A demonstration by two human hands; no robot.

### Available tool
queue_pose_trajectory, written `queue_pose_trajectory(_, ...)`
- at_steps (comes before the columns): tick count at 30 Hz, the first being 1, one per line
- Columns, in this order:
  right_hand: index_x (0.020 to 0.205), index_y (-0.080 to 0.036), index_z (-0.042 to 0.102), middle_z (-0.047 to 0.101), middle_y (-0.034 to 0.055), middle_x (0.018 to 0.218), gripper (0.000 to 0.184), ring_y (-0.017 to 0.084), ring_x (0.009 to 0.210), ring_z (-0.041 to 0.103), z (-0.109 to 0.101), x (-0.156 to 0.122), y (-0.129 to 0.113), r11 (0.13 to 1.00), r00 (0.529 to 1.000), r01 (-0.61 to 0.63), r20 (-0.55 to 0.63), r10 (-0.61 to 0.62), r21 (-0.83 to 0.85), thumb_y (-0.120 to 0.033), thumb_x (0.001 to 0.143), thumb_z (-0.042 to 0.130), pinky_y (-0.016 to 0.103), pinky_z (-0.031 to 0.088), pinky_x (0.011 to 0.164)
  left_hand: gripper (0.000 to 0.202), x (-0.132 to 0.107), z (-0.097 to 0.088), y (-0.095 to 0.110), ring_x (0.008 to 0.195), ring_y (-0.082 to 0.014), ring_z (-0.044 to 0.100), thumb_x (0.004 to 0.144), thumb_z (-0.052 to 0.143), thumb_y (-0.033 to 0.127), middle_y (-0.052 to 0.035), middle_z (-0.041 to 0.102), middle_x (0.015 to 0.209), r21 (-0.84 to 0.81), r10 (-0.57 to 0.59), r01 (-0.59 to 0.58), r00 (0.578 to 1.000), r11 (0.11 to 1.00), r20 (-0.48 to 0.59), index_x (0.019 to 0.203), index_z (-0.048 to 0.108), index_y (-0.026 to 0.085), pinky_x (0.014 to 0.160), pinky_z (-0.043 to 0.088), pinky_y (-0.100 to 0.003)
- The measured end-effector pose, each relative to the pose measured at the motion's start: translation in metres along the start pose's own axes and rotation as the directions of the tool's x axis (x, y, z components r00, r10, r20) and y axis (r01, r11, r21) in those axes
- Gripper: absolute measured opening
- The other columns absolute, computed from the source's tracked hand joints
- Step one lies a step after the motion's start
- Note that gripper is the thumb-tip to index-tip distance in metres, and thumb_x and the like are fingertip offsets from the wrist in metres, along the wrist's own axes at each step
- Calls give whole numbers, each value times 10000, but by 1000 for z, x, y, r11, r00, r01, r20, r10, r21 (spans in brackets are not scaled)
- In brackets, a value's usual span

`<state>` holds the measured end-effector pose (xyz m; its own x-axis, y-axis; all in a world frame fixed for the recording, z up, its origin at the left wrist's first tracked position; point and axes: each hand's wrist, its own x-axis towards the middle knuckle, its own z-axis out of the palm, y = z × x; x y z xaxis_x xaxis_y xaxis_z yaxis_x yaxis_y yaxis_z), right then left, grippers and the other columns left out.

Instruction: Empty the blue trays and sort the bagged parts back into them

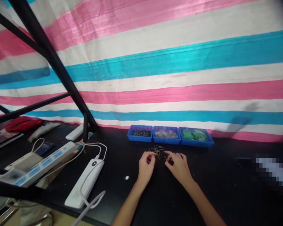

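Three trays (167,141) stand in a row at the surface's (119,150) back, a sheet (169,75) behind, loose fasteners (158,148) before them; left lies a power bank (88,179), farther left a power strip (52,158)

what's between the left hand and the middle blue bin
In the head view, a loose pile of thin metal pieces lies between the left hand and the middle blue bin.

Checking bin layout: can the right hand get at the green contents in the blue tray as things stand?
Probably yes: the green contents lie in an open-topped blue tray beyond the right hand, and only its low front wall seems to stand between.
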<state>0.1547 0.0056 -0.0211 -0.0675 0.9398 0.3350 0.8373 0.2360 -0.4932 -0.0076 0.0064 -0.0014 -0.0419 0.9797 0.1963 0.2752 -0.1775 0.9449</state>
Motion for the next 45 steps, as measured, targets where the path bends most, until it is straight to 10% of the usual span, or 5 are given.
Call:
queue_pose_trajectory(9,1013,-236,593,563,-18,703,278,144,651,549,-6,4,-7,965,997,-35,-63,53,262,-242,777,445,335,392,776,167,-1,0,7,711,-134,570,778,499,204,-34,628,809,-8,-5,6,999,1000,37,796,663,176,595,417,-234)
queue_pose_trajectory(20,993,-195,603,611,20,784,254,159,738,590,-8,4,-15,726,986,-164,104,128,667,-289,788,487,287,465,736,150,-6,5,4,693,-135,546,762,579,261,-30,609,770,13,83,-85,988,996,127,836,693,197,642,437,-257)
queue_pose_trajectory(45,959,-173,676,707,73,890,290,207,833,649,-7,4,-24,592,971,-226,131,200,774,-360,763,574,357,506,788,208,-1,-2,8,671,-129,559,733,629,358,-47,608,816,-79,61,-60,998,995,13,804,706,178,576,422,-241)
